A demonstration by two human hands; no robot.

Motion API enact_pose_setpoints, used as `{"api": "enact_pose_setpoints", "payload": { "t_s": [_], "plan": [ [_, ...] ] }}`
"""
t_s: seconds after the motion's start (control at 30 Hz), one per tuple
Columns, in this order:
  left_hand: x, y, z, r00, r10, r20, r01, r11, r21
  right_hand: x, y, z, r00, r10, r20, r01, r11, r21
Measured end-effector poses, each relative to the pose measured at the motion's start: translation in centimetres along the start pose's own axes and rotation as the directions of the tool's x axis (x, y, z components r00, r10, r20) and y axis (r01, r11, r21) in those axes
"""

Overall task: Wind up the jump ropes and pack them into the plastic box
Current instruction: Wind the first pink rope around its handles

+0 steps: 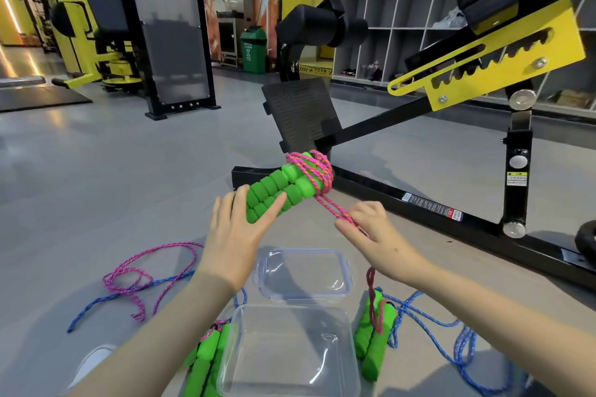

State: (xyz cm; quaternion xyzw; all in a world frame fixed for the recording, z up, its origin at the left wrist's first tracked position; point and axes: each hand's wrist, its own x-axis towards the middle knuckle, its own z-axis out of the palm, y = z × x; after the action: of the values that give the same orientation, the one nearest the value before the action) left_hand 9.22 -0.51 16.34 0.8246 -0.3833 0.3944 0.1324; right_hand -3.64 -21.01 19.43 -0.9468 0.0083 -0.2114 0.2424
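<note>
My left hand (237, 229) holds a pair of green foam handles (280, 190) side by side in the air, with pink cord (314, 171) wound around their far ends. My right hand (371, 230) pinches the free run of that pink cord, which hangs down past my wrist. Below my hands the clear plastic box (232, 361) stands on the floor, and its clear lid (264, 280) lies just beyond it. Green handles (206, 361) with pink cord lie left of the box. Another green pair (372, 348) with blue cord (451, 332) lies right of it.
A loose tangle of pink rope (138, 277) and blue rope (106, 300) lies on the grey floor at the left. A black and yellow exercise bench frame (435, 206) stands close behind my hands, with a footplate (300, 113). My white shoe (93, 361) is at the lower left.
</note>
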Motion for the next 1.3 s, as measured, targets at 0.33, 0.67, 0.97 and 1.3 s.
{"api": "enact_pose_setpoints", "payload": {
  "t_s": [0.33, 0.67, 0.97, 1.3],
  "plan": [
    [2.2, -2.2, -1.1, 0.930, 0.335, 0.151, -0.362, 0.905, 0.221, 0.3, 1.2, -5.0, 0.973, -0.198, 0.115, 0.220, 0.949, -0.225],
    [3.4, -4.3, -3.0, 0.720, 0.648, 0.249, -0.694, 0.678, 0.244, 3.5, -1.2, -8.6, 0.932, 0.038, 0.361, -0.043, 0.999, 0.008],
    [1.8, -7.6, -1.0, 0.862, 0.426, 0.275, -0.498, 0.814, 0.298, 3.3, -3.3, -9.3, 0.822, -0.025, 0.568, -0.130, 0.964, 0.231],
    [1.2, -9.3, -0.6, 0.926, 0.199, 0.321, -0.330, 0.841, 0.428, 2.6, -3.4, -8.1, 0.805, -0.017, 0.593, -0.263, 0.886, 0.382]
  ]
}}
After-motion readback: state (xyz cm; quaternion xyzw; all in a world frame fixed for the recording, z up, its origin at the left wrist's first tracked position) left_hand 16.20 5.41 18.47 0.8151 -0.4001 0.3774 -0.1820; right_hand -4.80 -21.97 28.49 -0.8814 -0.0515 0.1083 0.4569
